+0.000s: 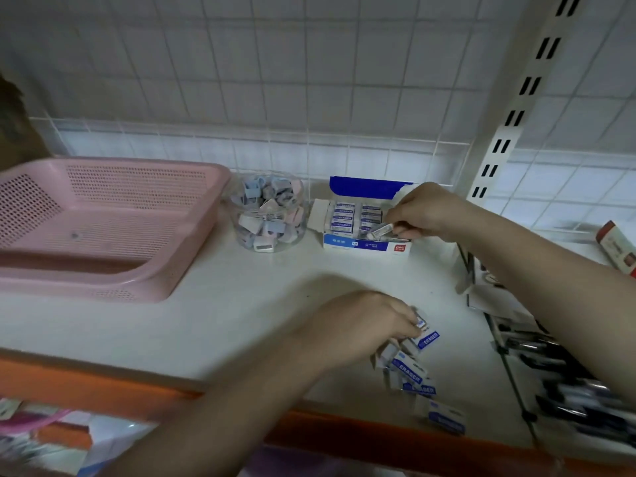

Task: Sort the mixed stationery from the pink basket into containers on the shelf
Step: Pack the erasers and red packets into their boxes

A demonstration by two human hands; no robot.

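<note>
Right hand (425, 211) pinches 1 eraser (380, 231) over the open eraser box (364, 243), mid-placement. Left hand (361, 325) grips another from the loose eraser pile (411, 370) below it. Next: seat it in a row.

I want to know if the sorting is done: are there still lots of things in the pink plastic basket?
No, the pink plastic basket shows only its bare perforated floor.

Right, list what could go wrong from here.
1. The loose erasers lie close to the shelf's front edge; the left hand raking them could knock one off.
2. The right hand holds an eraser at an angle over the nearly full eraser box; it may jam.
</note>
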